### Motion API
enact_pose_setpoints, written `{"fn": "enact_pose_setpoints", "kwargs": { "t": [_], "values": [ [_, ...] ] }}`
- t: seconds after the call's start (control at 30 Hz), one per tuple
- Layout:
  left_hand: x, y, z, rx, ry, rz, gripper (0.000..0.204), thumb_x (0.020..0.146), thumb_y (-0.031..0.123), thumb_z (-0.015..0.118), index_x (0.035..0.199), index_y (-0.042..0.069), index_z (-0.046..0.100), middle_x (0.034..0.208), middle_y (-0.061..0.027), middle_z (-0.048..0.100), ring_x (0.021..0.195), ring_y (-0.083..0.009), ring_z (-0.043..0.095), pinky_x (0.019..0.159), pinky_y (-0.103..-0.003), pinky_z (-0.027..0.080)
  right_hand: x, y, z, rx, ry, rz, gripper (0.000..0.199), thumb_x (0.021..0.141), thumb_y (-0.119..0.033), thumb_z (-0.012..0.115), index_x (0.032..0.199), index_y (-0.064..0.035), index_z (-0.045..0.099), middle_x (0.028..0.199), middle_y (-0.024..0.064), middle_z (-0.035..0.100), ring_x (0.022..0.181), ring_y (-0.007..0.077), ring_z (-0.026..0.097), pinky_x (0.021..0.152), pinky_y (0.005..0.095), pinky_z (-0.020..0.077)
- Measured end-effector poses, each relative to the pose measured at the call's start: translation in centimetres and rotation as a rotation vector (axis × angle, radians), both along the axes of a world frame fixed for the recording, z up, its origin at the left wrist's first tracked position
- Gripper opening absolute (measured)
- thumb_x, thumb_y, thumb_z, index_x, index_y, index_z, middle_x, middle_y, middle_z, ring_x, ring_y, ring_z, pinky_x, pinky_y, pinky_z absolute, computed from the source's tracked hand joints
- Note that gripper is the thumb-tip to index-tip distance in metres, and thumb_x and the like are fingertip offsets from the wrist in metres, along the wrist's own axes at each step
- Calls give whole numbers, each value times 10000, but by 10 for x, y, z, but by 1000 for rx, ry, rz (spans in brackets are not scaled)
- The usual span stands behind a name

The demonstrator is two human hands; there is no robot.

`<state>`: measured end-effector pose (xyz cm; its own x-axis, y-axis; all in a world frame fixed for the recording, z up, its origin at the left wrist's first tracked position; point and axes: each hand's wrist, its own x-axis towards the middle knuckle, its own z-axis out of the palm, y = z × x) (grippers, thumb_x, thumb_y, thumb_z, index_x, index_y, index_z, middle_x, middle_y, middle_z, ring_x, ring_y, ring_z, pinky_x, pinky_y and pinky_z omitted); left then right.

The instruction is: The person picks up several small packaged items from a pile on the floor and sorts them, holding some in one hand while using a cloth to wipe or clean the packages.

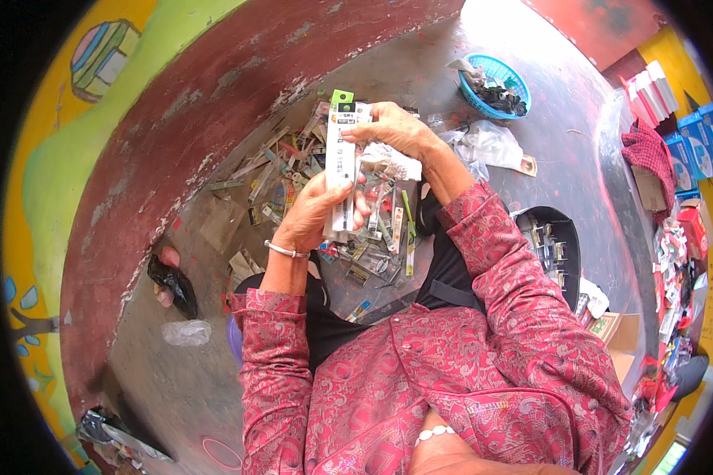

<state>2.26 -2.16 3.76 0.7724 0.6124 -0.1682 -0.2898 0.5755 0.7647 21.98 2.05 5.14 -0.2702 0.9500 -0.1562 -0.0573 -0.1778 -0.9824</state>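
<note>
Upright in front of me are several long, narrow white packages point(341, 158), pressed together, with a green hanging tab and dark print. My left hand point(313, 207) is closed around their lower part, thumb in front and fingers behind. My right hand point(394, 131) grips the upper right edge, its fingers reaching across the front. A crumpled white piece point(392, 164) shows just below the right palm; whether that hand holds it too I cannot tell. Below both hands, a loose pile of small slim packages point(281, 170) spreads over the floor between my legs and the wall.
A blue basket point(469, 93) with dark cloth stands at the far right, near a clear plastic bag point(487, 146). Beside my right arm is a black case point(566, 257) with metal pieces. A black bag point(174, 289) lies left, near clear plastic point(186, 332). Boxes point(699, 142) line the right wall.
</note>
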Motion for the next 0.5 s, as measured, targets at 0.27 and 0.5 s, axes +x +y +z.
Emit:
{"fn": "enact_pose_setpoints", "kwargs": {
  "t": [0.27, 0.5],
  "values": [
    [4, 5, 5, -57, -80, -172, 329, 834, 260, 508, 992, -29, 524, 674, -144, 604, 517, -178, 589, 475, -249, 477, 5, 0, -2, 14, 137, 68, 229, 769, -152, 621, 931, 10, 624, 782, 36, 627, 699, 92, 569, 659, 235, 460],
    [1, 5, 0, -97, -115, -230, 462, 881, 336, 454, 1120, -58, 475, 714, -155, 606, 526, -179, 590, 474, -245, 493, 9, -1, 0, 18, 97, 94, 198, 802, -146, 592, 948, -16, 616, 788, 24, 621, 703, 92, 585, 639, 226, 464]
  ]
}}
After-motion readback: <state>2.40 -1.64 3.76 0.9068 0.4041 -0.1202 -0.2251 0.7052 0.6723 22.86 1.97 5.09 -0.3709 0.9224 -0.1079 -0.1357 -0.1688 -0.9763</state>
